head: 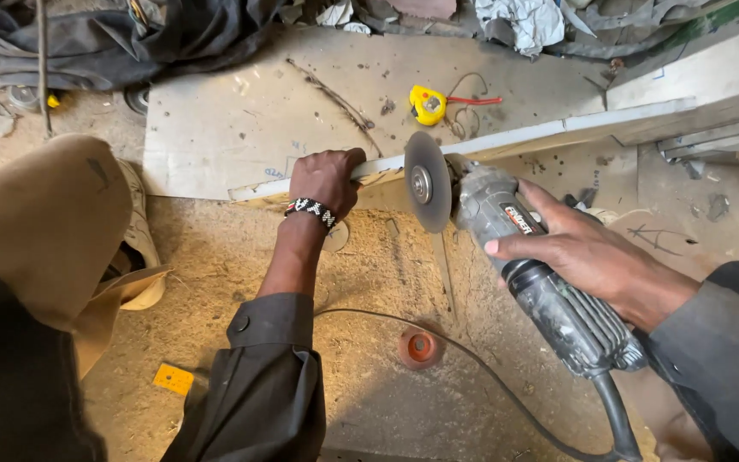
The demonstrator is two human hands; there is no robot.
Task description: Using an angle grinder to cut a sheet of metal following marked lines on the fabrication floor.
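Note:
My left hand (327,181), with a beaded band at the wrist, grips a long pale wooden board (558,130) that stands on edge and runs from centre left to the upper right. My right hand (588,252) holds a dusty grey angle grinder (540,274) by its body. The grinder's round disc (427,181) stands upright against the board's edge, just right of my left hand. The black cord (472,376) trails across the floor below.
A flat plywood sheet (241,120) lies behind the board with a yellow tape measure (428,104) on it. An orange round disc (419,347) and a yellow tag (173,378) lie on the sawdust floor. My knee and shoe (134,239) are at left. Dark cloth is piled along the top.

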